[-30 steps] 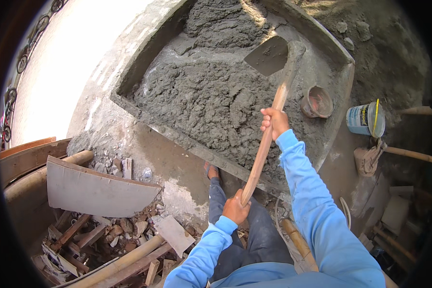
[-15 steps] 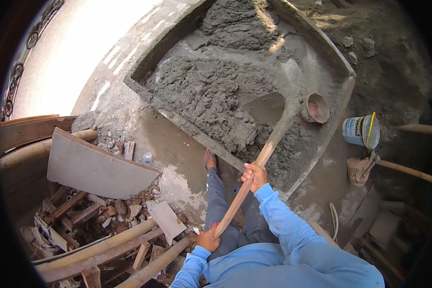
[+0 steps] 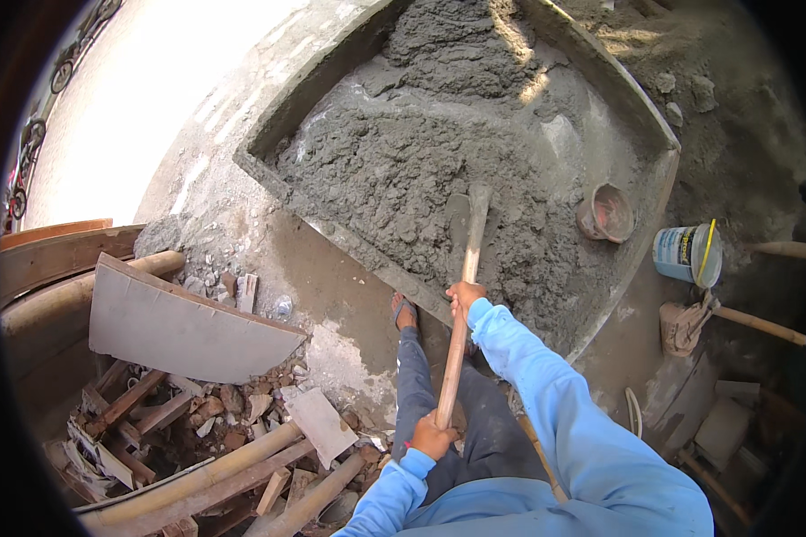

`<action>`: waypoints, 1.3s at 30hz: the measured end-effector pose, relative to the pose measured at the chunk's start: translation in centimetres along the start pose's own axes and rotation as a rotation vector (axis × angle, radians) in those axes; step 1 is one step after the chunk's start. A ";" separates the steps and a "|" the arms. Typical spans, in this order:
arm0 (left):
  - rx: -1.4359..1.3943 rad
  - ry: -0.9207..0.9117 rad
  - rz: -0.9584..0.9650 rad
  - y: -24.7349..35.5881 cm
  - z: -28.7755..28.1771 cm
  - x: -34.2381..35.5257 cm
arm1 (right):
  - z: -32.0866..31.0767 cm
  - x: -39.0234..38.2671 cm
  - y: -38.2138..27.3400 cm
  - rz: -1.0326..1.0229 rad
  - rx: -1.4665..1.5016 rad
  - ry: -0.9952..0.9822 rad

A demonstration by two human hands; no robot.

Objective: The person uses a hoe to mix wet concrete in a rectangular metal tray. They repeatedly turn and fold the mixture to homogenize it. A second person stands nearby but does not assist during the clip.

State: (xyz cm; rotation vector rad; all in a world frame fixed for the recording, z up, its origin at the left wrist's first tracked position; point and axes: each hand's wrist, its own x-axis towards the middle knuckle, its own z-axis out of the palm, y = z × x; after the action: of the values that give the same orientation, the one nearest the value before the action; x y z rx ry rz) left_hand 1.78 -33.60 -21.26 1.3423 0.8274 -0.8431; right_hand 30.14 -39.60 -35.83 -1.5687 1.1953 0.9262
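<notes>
Mortar (image 3: 403,174): filled much of the trough (image 3: 358,255) from the left corner along the near edge; looked wet and evenly grey, so judged largely blended, yet lay rough and lumpy, seemingly short of smooth
Far heap (image 3: 457,45): rose toward the far edge, beyond a thinly smeared strip; appeared not yet worked into the main bed
Scraped patch (image 3: 564,139): showed pale toward the right corner, apparently drawn clear already
Hoe (image 3: 454,358): slanted inward across the near edge, with blade (image 3: 458,217) touching the mortar and seemingly part-buried
Right hand (image 3: 466,297): gripped the shaft partway up, closed around the wood, about over the near edge
Left hand (image 3: 434,437): closed around the shaft near the butt, outside the near edge
Small bucket (image 3: 605,213): sat tilted inside the right edge, apart from the hoe; contents impossible to tell
Pail (image 3: 685,253): lay outside the right edge, untouched by either hand
</notes>
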 end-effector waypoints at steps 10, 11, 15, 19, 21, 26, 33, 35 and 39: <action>0.612 0.354 0.359 18.6 -4.8 11.6 | 0.6 -0.8 -23.8 -0.349 0.459 -0.565; 0.597 0.410 0.399 19.9 -5.0 13.4 | 2.0 1.6 -25.4 -0.409 0.461 -0.438; 0.344 0.265 0.200 16.4 -2.9 12.4 | 5.1 9.0 -16.5 -0.183 -0.092 -0.143; 0.304 0.303 0.161 8.4 -0.5 3.0 | 2.4 6.0 -4.0 -0.033 0.213 -0.402; 0.334 0.247 0.127 5.7 -0.5 -1.3 | 0.7 1.5 -1.2 -0.058 0.292 -0.401; 0.368 0.111 0.078 -1.6 -4.0 -8.3 | -3.5 -10.9 3.5 -0.073 0.487 -0.379; 0.470 -0.109 -0.055 -1.7 -7.8 -12.9 | -5.4 -17.5 7.1 -0.077 0.489 -0.167; 0.314 -0.074 -0.048 1.8 -7.1 -9.5 | -2.8 -13.1 4.0 0.096 0.276 -0.083; 0.203 0.021 -0.070 5.0 -2.9 0.3 | 0.4 0.2 -2.5 0.072 0.123 -0.060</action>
State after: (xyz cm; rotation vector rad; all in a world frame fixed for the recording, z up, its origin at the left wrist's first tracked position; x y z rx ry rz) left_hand 6.26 -30.54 -19.34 1.5087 0.8252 -0.9903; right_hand 32.63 -39.05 -35.57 -1.3990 1.2494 0.9227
